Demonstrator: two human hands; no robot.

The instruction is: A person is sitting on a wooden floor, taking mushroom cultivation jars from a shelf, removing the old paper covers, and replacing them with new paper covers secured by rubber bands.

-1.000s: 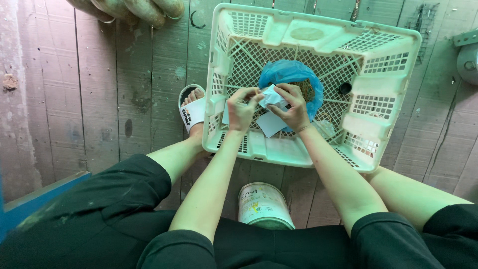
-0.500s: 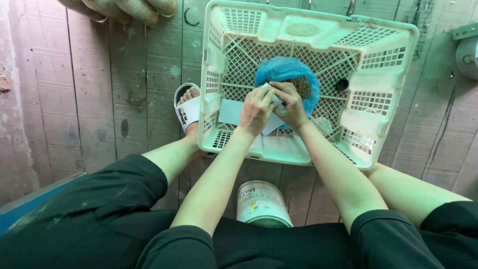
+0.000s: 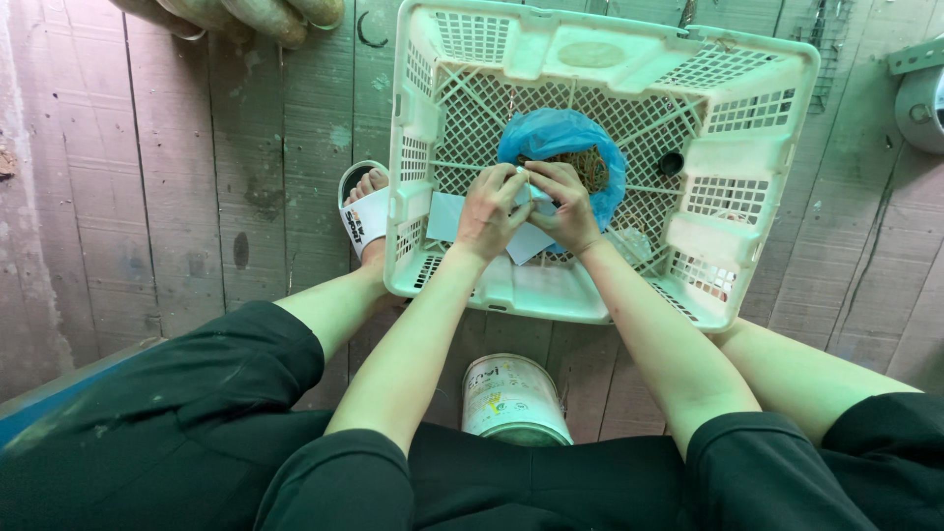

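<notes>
Crate (image 3: pixel 590 49) holds blue bag (image 3: pixel 551 133) of brown stuff; left hand (image 3: pixel 489 211) and right hand (image 3: pixel 562 205) pinch white paper (image 3: pixel 447 216), partly hidden.

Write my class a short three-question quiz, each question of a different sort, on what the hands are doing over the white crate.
1. True or false: both hands touch the white paper.
2. What lies in the crate just beyond the hands? A) blue bag B) red cup C) glass jar
3. What stands on the floor between the person's legs?

Key
1. True: the left hand and right hand meet on it.
2. A: the blue bag, with brown stuff inside.
3. A tin, standing upright.
</notes>
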